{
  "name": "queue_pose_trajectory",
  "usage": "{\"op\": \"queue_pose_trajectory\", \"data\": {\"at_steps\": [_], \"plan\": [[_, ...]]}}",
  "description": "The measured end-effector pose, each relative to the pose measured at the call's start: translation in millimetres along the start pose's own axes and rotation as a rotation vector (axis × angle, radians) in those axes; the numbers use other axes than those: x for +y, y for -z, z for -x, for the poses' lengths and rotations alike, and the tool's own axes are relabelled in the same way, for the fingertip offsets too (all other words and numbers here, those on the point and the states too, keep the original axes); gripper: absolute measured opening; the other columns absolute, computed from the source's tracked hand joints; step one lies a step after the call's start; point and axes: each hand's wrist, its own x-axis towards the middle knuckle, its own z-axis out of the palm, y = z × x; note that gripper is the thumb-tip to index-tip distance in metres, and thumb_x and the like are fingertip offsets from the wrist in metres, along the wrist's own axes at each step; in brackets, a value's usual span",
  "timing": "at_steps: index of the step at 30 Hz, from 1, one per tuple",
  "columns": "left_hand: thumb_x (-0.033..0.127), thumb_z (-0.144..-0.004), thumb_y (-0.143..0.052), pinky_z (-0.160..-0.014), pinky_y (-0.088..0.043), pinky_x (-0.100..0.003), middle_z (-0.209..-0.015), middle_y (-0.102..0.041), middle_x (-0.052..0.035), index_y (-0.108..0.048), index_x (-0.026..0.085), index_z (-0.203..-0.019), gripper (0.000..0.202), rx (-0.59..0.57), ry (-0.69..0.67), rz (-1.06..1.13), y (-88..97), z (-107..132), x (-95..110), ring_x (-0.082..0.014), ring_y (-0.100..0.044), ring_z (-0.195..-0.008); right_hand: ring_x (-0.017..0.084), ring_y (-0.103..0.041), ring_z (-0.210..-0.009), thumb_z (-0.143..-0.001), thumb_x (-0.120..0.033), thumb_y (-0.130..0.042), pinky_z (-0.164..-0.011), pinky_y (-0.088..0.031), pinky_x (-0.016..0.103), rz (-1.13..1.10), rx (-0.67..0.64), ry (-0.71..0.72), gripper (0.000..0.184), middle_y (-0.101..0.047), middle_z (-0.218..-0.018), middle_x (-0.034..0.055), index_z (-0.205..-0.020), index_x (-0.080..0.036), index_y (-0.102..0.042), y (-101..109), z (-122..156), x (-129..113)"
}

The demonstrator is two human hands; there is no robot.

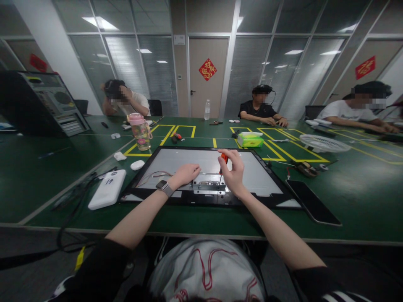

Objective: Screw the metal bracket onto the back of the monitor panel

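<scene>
A flat display panel (176,157) with a black frame and a silver-grey back lies before me on the green table. On its near side sits a metal bracket (206,188) with holes. My right hand (233,172) grips a screwdriver (223,158) with a red and black handle, its shaft pointing down at the bracket's right part. The tip and any screw under it are too small to make out. My left hand (185,173) rests on the panel at the bracket's left end, fingers curled; whether they hold anything is hidden. Thin wires (151,178) lie left of that hand.
Left of the panel are a white power bank (108,188), a white oval object (137,165) and a pink-lidded bottle (140,132). A phone (311,201) lies to the right. Beyond are a green tissue pack (250,139), a white fan grille (324,142) and a computer case (44,102). Several people sit opposite.
</scene>
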Motion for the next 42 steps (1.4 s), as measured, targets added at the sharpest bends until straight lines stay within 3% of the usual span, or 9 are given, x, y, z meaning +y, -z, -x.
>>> {"op": "queue_pose_trajectory", "data": {"at_steps": [7, 11, 21, 28, 37, 42], "plan": [[0.037, -0.095, -0.029, -0.063, -0.039, -0.028, -0.086, -0.068, -0.0082, -0.062, 0.018, -0.085, 0.039, 0.002, -0.004, 0.005, -1.8, -0.4, -1.2, -0.0204, -0.06, -0.075, 0.019, -0.056, -0.09, -0.095, -0.023, -0.038, -0.081, -0.046, 0.036, 0.004, 0.048, -0.035, 0.027, -0.058, -0.095, 0.0076, -0.105, -0.02, -0.062, -0.9, 4.2, 7.2], [0.037, -0.095, -0.028, -0.063, -0.039, -0.028, -0.085, -0.067, -0.008, -0.062, 0.018, -0.086, 0.04, 0.001, -0.002, 0.008, -0.9, 0.0, -0.5, -0.0199, -0.06, -0.074, 0.018, -0.058, -0.085, -0.097, -0.023, -0.032, -0.077, -0.046, 0.035, -0.064, 0.037, -0.078, 0.03, -0.06, -0.092, 0.0072, -0.11, -0.019, -0.058, -2.3, 5.9, 13.2], [0.037, -0.095, -0.03, -0.065, -0.04, -0.027, -0.086, -0.068, -0.0086, -0.062, 0.017, -0.086, 0.039, -0.008, 0.001, 0.011, 1.1, 0.4, 1.2, -0.02, -0.06, -0.075, 0.016, -0.053, -0.076, -0.085, -0.023, -0.057, -0.073, -0.046, 0.034, 0.078, 0.095, 0.015, 0.012, -0.053, -0.083, 0.0034, -0.095, -0.021, -0.062, -0.4, 0.8, 0.9], [0.038, -0.095, -0.029, -0.066, -0.04, -0.028, -0.086, -0.068, -0.009, -0.062, 0.017, -0.087, 0.04, -0.006, -0.01, 0.01, -1.2, -1.3, -1.8, -0.0206, -0.06, -0.076, 0.019, -0.055, -0.088, -0.092, -0.021, -0.044, -0.079, -0.045, 0.036, 0.022, 0.1, 0.009, 0.019, -0.055, -0.089, 0.0059, -0.097, -0.02, -0.062, 0.1, 2.4, 3.9], [0.038, -0.095, -0.03, -0.064, -0.04, -0.028, -0.085, -0.067, -0.0085, -0.061, 0.017, -0.084, 0.038, -0.002, -0.007, 0.023, -2.2, -1.1, -2.4, -0.02, -0.06, -0.074, 0.017, -0.053, -0.08, -0.086, -0.024, -0.057, -0.073, -0.045, 0.035, 0.056, 0.137, 0.016, 0.008, -0.053, -0.084, 0.0041, -0.092, -0.02, -0.061, -1.3, 2.0, 3.6], [0.038, -0.095, -0.03, -0.065, -0.041, -0.028, -0.085, -0.067, -0.0086, -0.061, 0.017, -0.085, 0.038, -0.006, 0.001, 0.031, 0.2, 0.0, -0.7, -0.0196, -0.06, -0.074, 0.019, -0.054, -0.085, -0.092, -0.023, -0.044, -0.077, -0.045, 0.036, 0.023, 0.126, 0.009, 0.016, -0.056, -0.086, 0.0055, -0.097, -0.02, -0.059, -1.9, 3.9, 6.3]]}}
